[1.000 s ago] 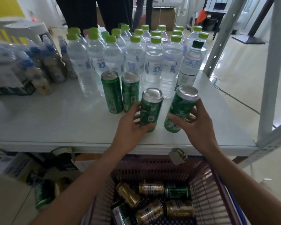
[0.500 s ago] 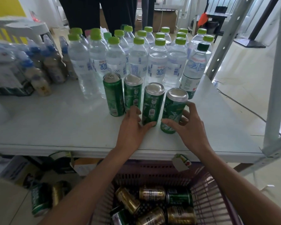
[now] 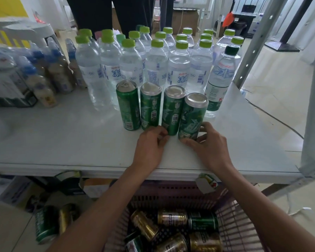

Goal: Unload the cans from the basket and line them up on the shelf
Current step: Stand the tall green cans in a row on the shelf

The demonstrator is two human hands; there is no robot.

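Observation:
Four tall green cans stand upright in a row on the white shelf (image 3: 62, 142): the first can (image 3: 128, 106), second can (image 3: 150, 106), third can (image 3: 173, 110) and fourth can (image 3: 193, 117). My left hand (image 3: 149, 148) has its curled fingertips pinching the base of the third can. My right hand (image 3: 209, 144) grips the foot of the fourth can, thumb in front and fingers on its right side. Below the shelf edge, the pink basket (image 3: 171, 190) holds several gold cans (image 3: 171, 218) and green cans (image 3: 203, 220) lying on their sides.
Several clear water bottles (image 3: 178, 70) with green caps stand close behind the can row. A dark-capped bottle (image 3: 220, 82) is at its right end. Blue-capped bottles (image 3: 44, 84) crowd the left. Grey shelf posts (image 3: 313, 88) rise at the right. Loose cans (image 3: 45, 222) lie on the floor.
The third and fourth cans went from being carried, tilted, to standing in line beside the other two. Both hands slid down to the cans' bases.

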